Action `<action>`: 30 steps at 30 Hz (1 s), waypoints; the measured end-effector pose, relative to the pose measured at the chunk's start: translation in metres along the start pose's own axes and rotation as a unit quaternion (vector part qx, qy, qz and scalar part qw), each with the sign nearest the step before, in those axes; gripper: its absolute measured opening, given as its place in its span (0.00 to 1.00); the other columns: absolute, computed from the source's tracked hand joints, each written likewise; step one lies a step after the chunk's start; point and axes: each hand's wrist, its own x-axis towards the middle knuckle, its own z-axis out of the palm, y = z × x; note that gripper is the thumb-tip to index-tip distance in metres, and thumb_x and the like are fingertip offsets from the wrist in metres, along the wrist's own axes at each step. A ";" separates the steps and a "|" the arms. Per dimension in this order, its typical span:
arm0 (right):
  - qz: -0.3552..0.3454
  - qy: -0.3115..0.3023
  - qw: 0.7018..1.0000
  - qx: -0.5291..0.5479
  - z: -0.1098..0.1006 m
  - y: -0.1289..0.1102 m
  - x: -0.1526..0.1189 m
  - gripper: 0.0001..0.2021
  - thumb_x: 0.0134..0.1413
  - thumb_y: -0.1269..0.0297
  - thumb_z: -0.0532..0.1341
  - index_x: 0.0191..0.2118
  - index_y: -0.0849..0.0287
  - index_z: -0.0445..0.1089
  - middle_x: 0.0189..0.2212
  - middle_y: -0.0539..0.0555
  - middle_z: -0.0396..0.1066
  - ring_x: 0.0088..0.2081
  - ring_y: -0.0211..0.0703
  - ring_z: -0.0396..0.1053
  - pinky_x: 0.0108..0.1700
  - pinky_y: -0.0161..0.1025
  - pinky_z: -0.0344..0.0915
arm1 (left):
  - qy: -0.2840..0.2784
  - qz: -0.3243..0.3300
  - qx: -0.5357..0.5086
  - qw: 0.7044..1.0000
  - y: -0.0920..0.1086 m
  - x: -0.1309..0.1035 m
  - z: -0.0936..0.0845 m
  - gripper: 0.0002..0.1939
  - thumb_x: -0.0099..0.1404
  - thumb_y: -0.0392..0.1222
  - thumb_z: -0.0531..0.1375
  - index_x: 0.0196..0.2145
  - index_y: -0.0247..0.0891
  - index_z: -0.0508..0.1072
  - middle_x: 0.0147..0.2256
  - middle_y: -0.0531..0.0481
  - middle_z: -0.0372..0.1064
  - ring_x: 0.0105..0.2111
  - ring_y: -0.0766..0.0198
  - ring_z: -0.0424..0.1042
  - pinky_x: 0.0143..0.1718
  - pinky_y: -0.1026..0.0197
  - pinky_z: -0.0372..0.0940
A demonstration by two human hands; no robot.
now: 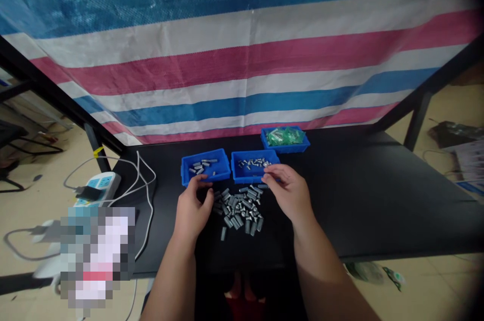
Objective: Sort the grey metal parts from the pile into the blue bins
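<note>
Your right hand's [292,194] fingertips and thumb tip come close together over the near right corner of a blue plastic bin of small silver screws [254,162], and you cannot tell whether they pinch anything; the fingers also cover part of that bin's rim. A pixelated patch at lower left blurs whatever lies there, and your forearms are cut off by the bottom edge. Your left hand [192,205] is half open, thumb parted from curled fingers, with nothing visible in its grip, at the near edge of a blue plastic bin of grey metal cylinders [206,168], left of centre. Between your hands, mid-frame, a mixed pile of grey metal cylinders and silver screws [238,208] lies on the black tabletop [363,195]. Behind, right of centre, stands a blue bin of green plastic packets [286,138]. White cables [152,207] loop at left near a white-and-blue power strip [109,183], and a striped tarp [227,69] closes off the back.
</note>
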 end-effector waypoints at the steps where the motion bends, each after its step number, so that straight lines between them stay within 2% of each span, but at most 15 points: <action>1: 0.000 0.004 1.000 -0.019 -0.001 0.000 0.000 0.16 0.54 0.53 0.67 0.43 0.58 0.71 0.34 0.56 0.76 0.32 0.45 0.75 0.34 0.40 0.73 | 0.006 -0.002 0.005 1.000 -0.001 0.000 -0.001 0.19 0.65 0.46 0.60 0.53 0.43 0.69 0.45 0.48 0.79 0.26 0.63 0.75 0.29 0.62 0.65; 3: -0.010 0.012 0.997 -0.081 -0.008 -0.002 0.001 0.16 0.56 0.53 0.65 0.44 0.59 0.73 0.30 0.53 0.76 0.27 0.41 0.71 0.30 0.38 0.69 | 0.013 -0.004 0.010 1.000 -0.002 0.000 -0.001 0.19 0.65 0.46 0.60 0.53 0.43 0.69 0.44 0.48 0.79 0.26 0.63 0.74 0.30 0.62 0.65; 6: -0.017 0.007 0.981 -0.194 -0.024 -0.006 0.002 0.11 0.57 0.55 0.62 0.37 0.57 0.76 0.24 0.51 0.73 0.24 0.39 0.68 0.28 0.36 0.64 | 0.008 -0.002 0.007 1.000 -0.004 0.000 -0.002 0.19 0.65 0.46 0.60 0.53 0.43 0.68 0.43 0.49 0.79 0.25 0.64 0.74 0.30 0.62 0.65; 9: 0.009 -0.085 0.962 -0.260 -0.037 -0.005 0.003 0.10 0.56 0.56 0.63 0.35 0.55 0.78 0.22 0.50 0.74 0.24 0.41 0.69 0.29 0.37 0.63 | -0.006 0.004 0.001 1.000 -0.004 0.000 -0.001 0.18 0.65 0.46 0.60 0.53 0.44 0.68 0.43 0.49 0.79 0.27 0.63 0.75 0.28 0.63 0.64; 12: 0.027 -0.159 0.945 -0.285 -0.039 0.004 0.002 0.10 0.54 0.59 0.64 0.40 0.53 0.79 0.22 0.49 0.74 0.25 0.43 0.72 0.30 0.37 0.64 | -0.013 0.009 -0.011 1.000 -0.003 -0.001 0.000 0.18 0.65 0.46 0.60 0.52 0.43 0.68 0.43 0.49 0.79 0.29 0.62 0.76 0.29 0.63 0.65; 15: 0.033 -0.158 0.938 -0.307 -0.035 0.014 0.001 0.12 0.51 0.62 0.65 0.43 0.52 0.79 0.23 0.49 0.75 0.25 0.43 0.72 0.28 0.37 0.63 | -0.012 0.013 -0.026 0.999 -0.002 -0.002 0.000 0.17 0.65 0.45 0.60 0.51 0.43 0.69 0.41 0.48 0.79 0.31 0.61 0.77 0.29 0.63 0.65; 19: 0.045 -0.132 0.935 -0.325 -0.036 0.021 0.002 0.05 0.48 0.66 0.64 0.34 0.53 0.76 0.23 0.50 0.76 0.24 0.43 0.72 0.26 0.36 0.60 | -0.023 0.040 -0.054 0.997 0.002 -0.004 0.000 0.15 0.67 0.44 0.59 0.50 0.42 0.69 0.37 0.50 0.77 0.35 0.61 0.77 0.28 0.65 0.65; 22: 0.059 -0.153 0.936 -0.312 -0.039 0.013 0.001 0.03 0.48 0.69 0.63 0.29 0.54 0.73 0.21 0.49 0.73 0.22 0.41 0.69 0.25 0.36 0.58 | -0.035 0.097 -0.079 0.991 0.006 -0.007 -0.001 0.10 0.67 0.42 0.59 0.46 0.40 0.72 0.36 0.49 0.76 0.37 0.62 0.76 0.37 0.64 0.68; 24: 0.051 -0.201 0.942 -0.264 -0.039 0.002 -0.002 0.02 0.50 0.67 0.62 0.29 0.54 0.71 0.19 0.47 0.70 0.21 0.39 0.66 0.25 0.35 0.58 | -0.040 0.132 -0.095 0.986 0.010 -0.009 -0.003 0.07 0.68 0.41 0.59 0.43 0.39 0.74 0.37 0.47 0.76 0.38 0.62 0.75 0.43 0.62 0.68; 26: 0.027 -0.273 0.945 -0.179 -0.035 -0.011 -0.007 0.03 0.54 0.65 0.61 0.30 0.55 0.70 0.19 0.46 0.67 0.22 0.37 0.64 0.26 0.34 0.58 | -0.060 0.158 -0.125 0.978 0.015 -0.011 -0.004 0.08 0.67 0.41 0.61 0.43 0.39 0.75 0.41 0.45 0.76 0.42 0.60 0.76 0.47 0.59 0.69; 28: -0.002 -0.353 0.931 -0.092 -0.028 -0.025 -0.012 0.03 0.55 0.65 0.61 0.31 0.56 0.69 0.21 0.46 0.67 0.24 0.35 0.63 0.27 0.33 0.58 | -0.110 0.178 -0.171 0.963 0.022 -0.013 -0.005 0.12 0.66 0.41 0.62 0.48 0.39 0.75 0.47 0.41 0.75 0.48 0.56 0.75 0.51 0.56 0.68; 30: -0.024 -0.424 0.905 -0.028 -0.018 -0.034 -0.018 0.02 0.55 0.66 0.62 0.31 0.57 0.70 0.22 0.46 0.67 0.24 0.34 0.62 0.28 0.32 0.59 | -0.182 0.188 -0.220 0.940 0.027 -0.015 -0.004 0.15 0.66 0.42 0.64 0.50 0.40 0.76 0.51 0.39 0.74 0.51 0.54 0.74 0.52 0.55 0.69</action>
